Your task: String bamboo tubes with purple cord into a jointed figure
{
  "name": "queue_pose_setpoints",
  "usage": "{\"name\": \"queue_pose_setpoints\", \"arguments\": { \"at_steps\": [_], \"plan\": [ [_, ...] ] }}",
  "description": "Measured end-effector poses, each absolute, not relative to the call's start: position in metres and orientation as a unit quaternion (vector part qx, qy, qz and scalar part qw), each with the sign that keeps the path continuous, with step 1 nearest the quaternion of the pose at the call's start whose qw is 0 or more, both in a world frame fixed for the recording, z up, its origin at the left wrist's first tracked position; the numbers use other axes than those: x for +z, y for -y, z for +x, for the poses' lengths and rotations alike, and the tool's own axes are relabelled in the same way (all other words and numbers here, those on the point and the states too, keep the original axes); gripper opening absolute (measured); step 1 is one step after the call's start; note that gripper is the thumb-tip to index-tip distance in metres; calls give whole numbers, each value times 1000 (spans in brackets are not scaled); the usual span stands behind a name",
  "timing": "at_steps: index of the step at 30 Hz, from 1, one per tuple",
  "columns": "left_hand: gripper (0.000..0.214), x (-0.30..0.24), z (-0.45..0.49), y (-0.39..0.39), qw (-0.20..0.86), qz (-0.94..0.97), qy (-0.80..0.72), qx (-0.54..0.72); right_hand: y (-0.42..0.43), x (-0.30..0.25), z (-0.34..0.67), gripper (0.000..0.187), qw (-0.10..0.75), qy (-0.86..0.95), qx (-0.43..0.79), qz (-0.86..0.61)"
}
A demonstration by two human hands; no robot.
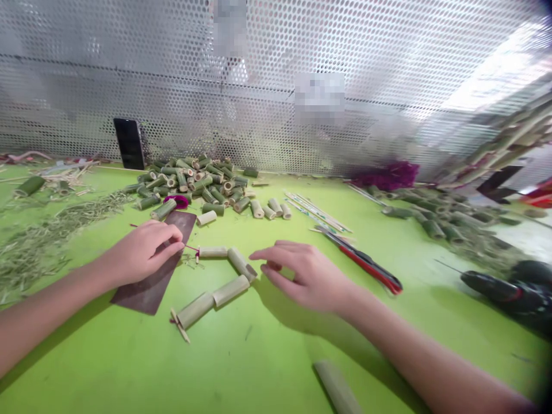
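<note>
perforated metal screen (pixel 181 98) along back of lime-green worktop (pixel 267 374); bright glare (pixel 495 75) upper right; two pixelated patches (pixel 319 92) on screen

Bamboo tube segments (pixel 230 290): smooth, matt. Abrasive sheet (pixel 144 294): rough, dark brown. Perforated metal panel (pixel 276 40): shiny. Green tabletop (pixel 129 356): smooth, slightly glossy.

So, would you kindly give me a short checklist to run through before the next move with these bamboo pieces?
Left hand holding the red cord: cannot tell, its fingers hide that end.
Cord reaching the bamboo segments: ok.
Segments lying in one row: ok, though the row bends at a corner.
Right hand free: ok, open and holding nothing.
Dark sheet lying flat under the left hand: ok.
Red-handled tool beside the right hand: ok, lying on the green table.
</note>
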State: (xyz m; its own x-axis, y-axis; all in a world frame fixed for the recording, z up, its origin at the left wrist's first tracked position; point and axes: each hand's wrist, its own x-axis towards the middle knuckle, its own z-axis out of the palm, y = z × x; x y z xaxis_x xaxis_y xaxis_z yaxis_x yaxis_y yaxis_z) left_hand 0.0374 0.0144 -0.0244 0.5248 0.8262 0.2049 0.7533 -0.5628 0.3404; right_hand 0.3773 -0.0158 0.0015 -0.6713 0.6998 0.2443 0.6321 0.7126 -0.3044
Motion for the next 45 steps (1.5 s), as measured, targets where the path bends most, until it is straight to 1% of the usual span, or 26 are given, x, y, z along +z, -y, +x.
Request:
{"name": "queue_pose_setpoints", "arguments": {
  "at_steps": [3,7,10,12,14,16,18,20,25,27,29,31,33,38,39,41,42,44,45],
  "plan": [
    [42,-24,39,-14,108,868,-456,162,1,5,393,33,185,872,46,-451],
    [40,-25,40,-12,116,879,-441,139,-25,22,430,41,147,757,-4,-637],
    [37,-23,38,-13,98,884,-433,147,-41,35,466,43,59,672,-33,-738],
    [38,-22,36,-14,87,882,-436,157,-47,38,487,46,-19,643,3,-765],
    [41,-19,34,-15,89,874,-448,164,-49,36,500,44,-72,647,60,-757],
    [47,-16,32,-15,100,856,-475,181,-48,31,505,35,-90,660,89,-740],
    [55,-13,31,-16,127,820,-517,211,-45,27,503,26,-83,673,87,-730],
    [61,-10,30,-17,164,780,-556,234,-41,27,497,23,-71,680,80,-725],
    [71,-4,25,-22,224,735,-588,254,-37,43,485,30,-38,665,61,-743],
    [69,-2,24,-23,251,726,-585,263,-36,52,479,34,-16,660,50,-750],
    [61,-1,25,-23,277,721,-575,269,-32,59,467,38,31,670,49,-740],
    [52,1,27,-22,301,720,-563,274,-26,63,447,40,91,696,66,-710],
    [46,2,30,-20,320,718,-551,281,-16,65,418,40,118,734,84,-664],
    [44,3,37,-14,357,705,-529,308,9,57,334,35,21,854,117,-507],
    [44,3,37,-14,362,702,-526,315,12,55,321,30,-1,865,121,-486],
    [43,2,38,-13,369,696,-518,333,13,48,302,15,-30,892,71,-445],
    [43,1,38,-13,372,693,-514,342,12,45,296,16,-44,906,33,-420],
    [42,0,38,-14,376,688,-507,359,9,38,292,32,-63,924,-43,-374],
    [42,0,38,-14,378,686,-504,365,7,35,291,32,-66,927,-69,-362]
  ]
}}
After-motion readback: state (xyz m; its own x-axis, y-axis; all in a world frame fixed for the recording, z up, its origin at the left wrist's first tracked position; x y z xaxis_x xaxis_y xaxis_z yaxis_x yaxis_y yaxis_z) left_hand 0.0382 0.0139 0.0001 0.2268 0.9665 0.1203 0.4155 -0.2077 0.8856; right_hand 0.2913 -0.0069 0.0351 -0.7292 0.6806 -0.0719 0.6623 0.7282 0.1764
